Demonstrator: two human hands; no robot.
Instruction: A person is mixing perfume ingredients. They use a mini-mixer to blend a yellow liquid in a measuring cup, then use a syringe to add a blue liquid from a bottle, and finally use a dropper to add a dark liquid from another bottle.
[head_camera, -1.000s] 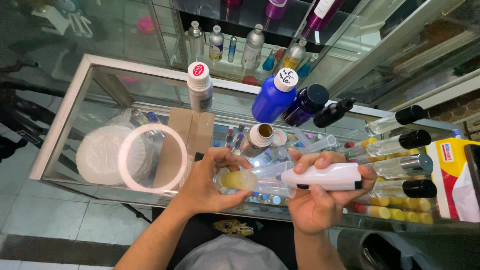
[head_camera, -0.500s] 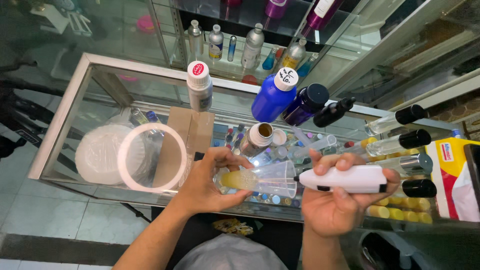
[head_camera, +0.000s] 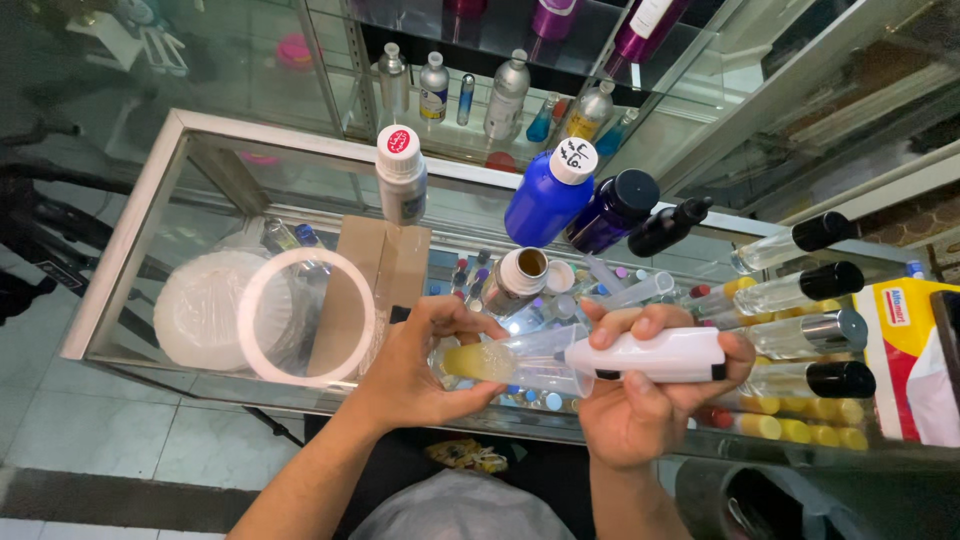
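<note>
Head view: your left hand (head_camera: 425, 365) is wrapped around a clear plastic measuring cup (head_camera: 520, 362), lying nearly on its side, with yellow liquid pooled toward its narrow base at your palm. Your right hand (head_camera: 640, 405) is clamped on a white handheld device (head_camera: 650, 355), fingers curled over its top and thumb beneath; its tip sits at the cup's open mouth. Both grips are closed on what they hold, and both things hover just above the glass table (head_camera: 180, 130), in front of your body, over the small vials inside the case.

To do this well, I judge you should keep the cup's mouth a little higher than its base, so the yellow liquid stays back by your palm and does not run toward the rim. Hold the left hand steady and let the right do the fine work, keeping the device's tip centred in the opening rather than scraping the wall. Whether the tip has gone past the rim is hard to tell from here.

The cup's long axis runs roughly left to right across the picture, base to your left, mouth opening to your right. The white device lies along almost the same line, its working end pointing left into the cup, its dark-banded rear end pointing right, toward the row of clear bottles with black caps (head_camera: 800, 290). Mind the blue bottle (head_camera: 545, 195) and the open silver can (head_camera: 520, 275) standing just beyond your hands.
</note>
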